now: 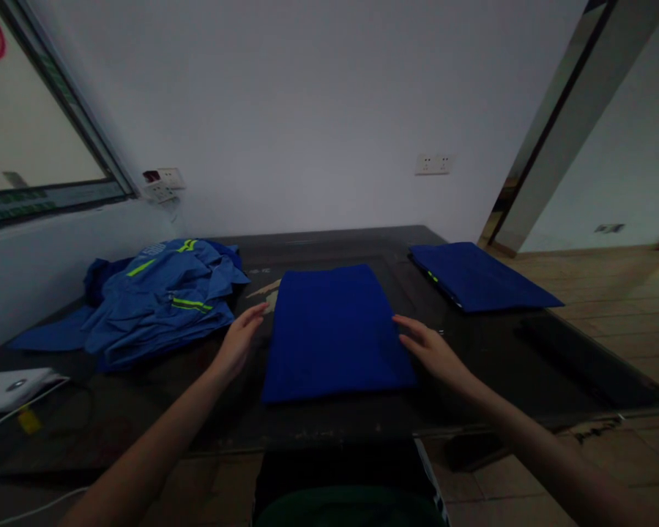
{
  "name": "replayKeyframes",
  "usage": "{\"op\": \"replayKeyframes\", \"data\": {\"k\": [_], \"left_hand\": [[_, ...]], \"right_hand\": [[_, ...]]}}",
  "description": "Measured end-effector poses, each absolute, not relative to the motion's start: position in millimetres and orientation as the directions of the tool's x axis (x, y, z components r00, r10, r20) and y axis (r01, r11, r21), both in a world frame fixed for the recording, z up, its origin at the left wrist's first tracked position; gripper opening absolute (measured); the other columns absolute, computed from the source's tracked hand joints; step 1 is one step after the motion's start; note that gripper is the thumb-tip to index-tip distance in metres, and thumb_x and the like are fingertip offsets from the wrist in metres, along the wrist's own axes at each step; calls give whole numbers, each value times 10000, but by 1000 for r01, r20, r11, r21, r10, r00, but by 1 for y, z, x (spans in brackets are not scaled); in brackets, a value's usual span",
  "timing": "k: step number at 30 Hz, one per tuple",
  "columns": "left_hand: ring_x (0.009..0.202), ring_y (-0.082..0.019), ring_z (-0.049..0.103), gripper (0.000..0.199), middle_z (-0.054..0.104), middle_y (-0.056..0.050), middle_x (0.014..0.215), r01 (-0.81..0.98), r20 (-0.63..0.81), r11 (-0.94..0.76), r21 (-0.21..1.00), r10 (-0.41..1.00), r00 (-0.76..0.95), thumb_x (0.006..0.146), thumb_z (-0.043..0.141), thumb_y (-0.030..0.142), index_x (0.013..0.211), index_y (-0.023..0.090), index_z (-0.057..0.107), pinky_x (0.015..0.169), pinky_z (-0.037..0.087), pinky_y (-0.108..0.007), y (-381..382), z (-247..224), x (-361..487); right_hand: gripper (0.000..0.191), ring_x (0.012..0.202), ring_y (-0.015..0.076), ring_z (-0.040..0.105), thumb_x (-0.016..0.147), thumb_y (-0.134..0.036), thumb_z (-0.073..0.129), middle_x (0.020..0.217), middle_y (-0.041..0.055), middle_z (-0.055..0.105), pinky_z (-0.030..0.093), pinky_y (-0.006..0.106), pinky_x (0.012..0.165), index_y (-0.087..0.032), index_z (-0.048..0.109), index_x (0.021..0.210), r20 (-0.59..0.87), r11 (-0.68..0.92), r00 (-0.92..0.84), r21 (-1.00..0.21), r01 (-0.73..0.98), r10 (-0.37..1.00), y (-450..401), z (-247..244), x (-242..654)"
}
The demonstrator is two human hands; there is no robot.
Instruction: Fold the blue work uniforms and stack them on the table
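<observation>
Right in front of me a blue garment, folded into a flat rectangle, lies on the dark table. My left hand is just off its left edge, fingers stretched out and holding nothing. At the opposite edge is my right hand, its fingers apart and the fingertips at or very near the cloth; I cannot tell whether they touch it. Another folded blue garment, with a bit of yellow-green strip at its side, lies farther right.
A loose heap of blue work clothes with yellow-green stripes fills the table's left side. Nearer me stands a white device with a cable. A dark flat object lies at the right end. The white wall rises behind the table.
</observation>
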State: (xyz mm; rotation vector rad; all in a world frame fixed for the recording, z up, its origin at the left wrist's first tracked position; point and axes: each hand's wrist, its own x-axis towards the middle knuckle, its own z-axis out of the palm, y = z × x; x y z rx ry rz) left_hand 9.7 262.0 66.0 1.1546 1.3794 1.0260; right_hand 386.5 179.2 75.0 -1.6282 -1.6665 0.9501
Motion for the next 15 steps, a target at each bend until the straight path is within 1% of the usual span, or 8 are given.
{"op": "replayKeyframes", "data": {"k": [1,3,4,6,8,10,13,15], "left_hand": [[1191,-224,555,301,637,-57,1194,38,-265,268,963,962,-66,799,532,200,1083,224,630,981,476,-344,275,66,4],[1030,-190,635,227,670,-65,1043,-119,-454,448,886,891,-26,813,507,180,1012,209,613,883,524,-326,300,64,-2],[931,-174,659,178,675,-59,960,-172,-521,516,839,853,19,826,492,182,960,205,607,828,540,-316,311,63,-3],[764,-148,661,108,663,-41,838,-214,-592,598,772,800,96,837,487,177,855,196,591,737,547,-294,329,59,-2],[651,-134,635,74,651,-29,765,-184,-630,646,741,763,142,832,522,177,799,186,587,663,537,-274,344,53,2],[605,-131,617,69,655,-31,744,-125,-640,665,736,745,189,841,560,214,807,178,608,628,527,-266,355,46,7],[642,-150,639,166,691,-60,802,-54,-641,666,744,734,227,876,561,318,858,177,646,665,538,-286,366,39,16],[696,-180,664,210,710,-80,854,15,-630,641,768,750,203,859,585,382,881,187,660,714,552,-323,371,38,22]], "right_hand": [[471,1277,262,486,827,-336,531,1379,90,524,391,501,1070,-254,559,1291,-107,-102,17,-874,474,994,184,76,393],[492,1206,268,552,814,-308,559,1364,120,532,493,468,975,-233,533,1300,-268,-277,69,-924,264,961,191,78,399],[506,1172,266,579,819,-297,560,1360,134,533,525,453,932,-224,506,1316,-347,-353,63,-922,158,936,194,79,399],[538,1122,258,612,836,-280,550,1343,151,545,549,441,885,-218,437,1358,-458,-459,49,-888,6,887,196,79,395],[546,1090,245,631,843,-261,545,1308,153,574,544,433,887,-220,405,1368,-514,-511,62,-858,-54,856,196,78,388],[490,1063,232,645,837,-261,554,1268,146,605,535,411,904,-215,459,1315,-533,-530,28,-845,-72,846,194,77,383],[424,1037,236,656,799,-297,607,1215,122,642,527,412,910,-216,545,1211,-524,-542,-170,-837,-81,835,186,80,379],[482,1038,247,653,758,-328,658,1225,106,641,517,434,916,-229,544,1216,-506,-540,-266,-838,-73,821,182,82,376]]}}
